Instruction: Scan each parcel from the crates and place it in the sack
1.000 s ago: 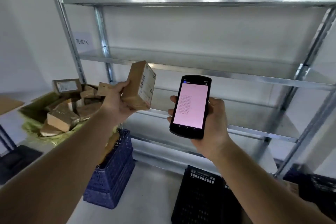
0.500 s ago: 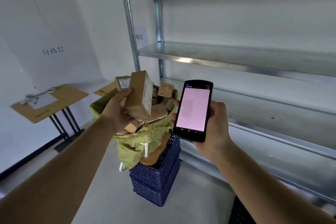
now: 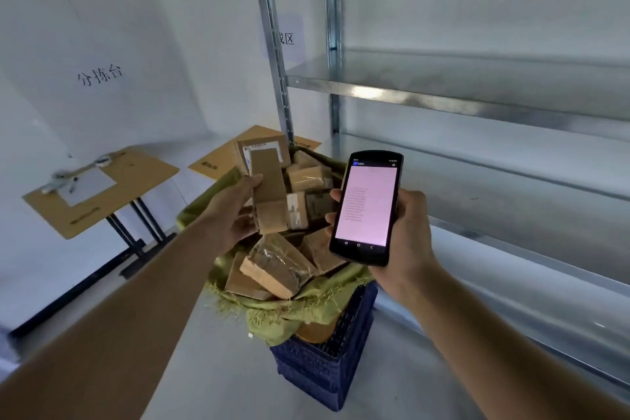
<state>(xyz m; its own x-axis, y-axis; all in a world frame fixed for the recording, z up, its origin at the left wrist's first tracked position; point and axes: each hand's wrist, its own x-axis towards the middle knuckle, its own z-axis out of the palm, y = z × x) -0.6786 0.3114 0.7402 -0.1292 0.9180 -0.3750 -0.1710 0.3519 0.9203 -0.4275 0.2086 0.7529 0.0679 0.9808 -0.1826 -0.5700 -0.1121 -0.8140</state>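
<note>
White walls (image 3: 136,3) and a pale floor (image 3: 211,372) bound the room. The green sack (image 3: 306,315) sits on a blue crate (image 3: 327,372) standing on that floor. Right of the sack rises one metal shelf rack (image 3: 443,97). Left of the sack stands one brown worktop (image 3: 109,194), and a second worktop (image 3: 221,160) lies behind it. Some eight brown parcels (image 3: 279,264) are heaped in the sack. Over the sack's mouth the left grip (image 3: 235,211) clasps one more parcel (image 3: 269,194), held upright. Just right of the sack, the right grip (image 3: 405,239) wraps round one scanner (image 3: 366,208) with a pink screen.
</note>
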